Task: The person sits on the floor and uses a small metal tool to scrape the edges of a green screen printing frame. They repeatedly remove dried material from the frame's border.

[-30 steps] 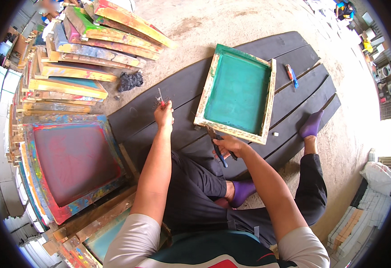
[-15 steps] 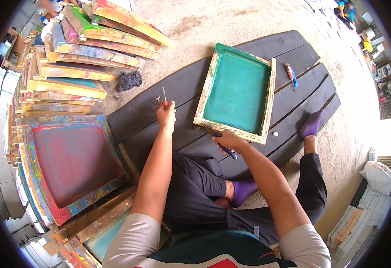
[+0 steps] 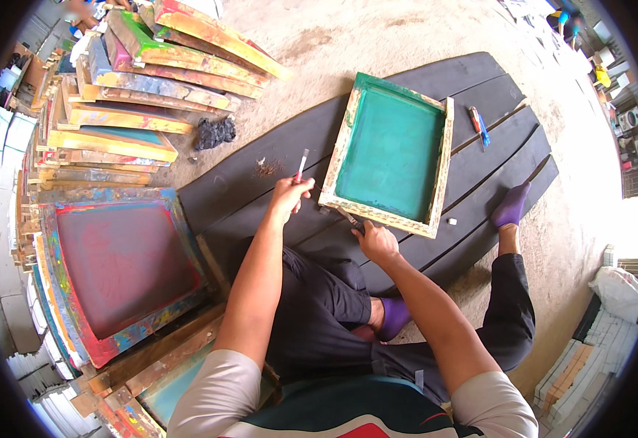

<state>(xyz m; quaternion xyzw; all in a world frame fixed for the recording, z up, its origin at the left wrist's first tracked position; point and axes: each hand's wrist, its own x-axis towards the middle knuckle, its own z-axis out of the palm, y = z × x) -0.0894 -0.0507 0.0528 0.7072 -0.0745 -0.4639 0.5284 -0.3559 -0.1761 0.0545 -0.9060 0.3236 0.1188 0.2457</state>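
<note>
In front of me on a dark grey mat lies a wooden screen frame with green mesh, slightly turned. My left hand is closed round a red-handled screwdriver, its shaft pointing up and away, just left of the frame's near-left corner. My right hand grips pliers, whose jaws are at the frame's near edge; the fingers mostly cover the handles. Whether the jaws hold anything is too small to tell. A small heap of brownish bits sits beyond my left hand.
Right of the frame lie a red-handled tool and a blue tool. A small white block is near the frame's corner. Paint-stained frames stack at left, beside a frame with reddish mesh. A crumpled black bag lies nearby.
My left hand has moved right and slightly nearer with the screwdriver, leaving the heap of bits. My right hand has turned and shifted a little nearer, with the pliers still at the frame's near edge.
</note>
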